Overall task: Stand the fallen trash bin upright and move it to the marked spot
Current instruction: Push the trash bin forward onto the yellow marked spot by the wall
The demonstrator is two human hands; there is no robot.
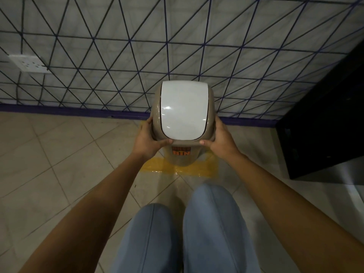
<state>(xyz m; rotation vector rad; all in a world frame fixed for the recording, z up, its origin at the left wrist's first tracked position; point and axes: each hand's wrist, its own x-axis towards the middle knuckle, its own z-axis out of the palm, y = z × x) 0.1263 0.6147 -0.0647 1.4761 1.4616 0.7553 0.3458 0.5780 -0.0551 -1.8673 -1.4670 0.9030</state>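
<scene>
The trash bin [183,113] stands upright in the head view, beige with a glossy white swing lid and an orange label on its front. Its base sits inside a square of yellow tape [204,170] on the tiled floor, close to the wall. My left hand [150,140] grips the left side of the bin's top rim, thumb across the front edge. On the opposite side my right hand [220,141] holds the rim the same way. The bin's body hides the far part of the tape.
A wall [118,56] with a dark triangular line pattern and a purple skirting rises just behind the bin. A white socket plate [29,64] is on the wall at left. A black cabinet [325,125] stands at right. My knees in blue trousers [197,233] are below.
</scene>
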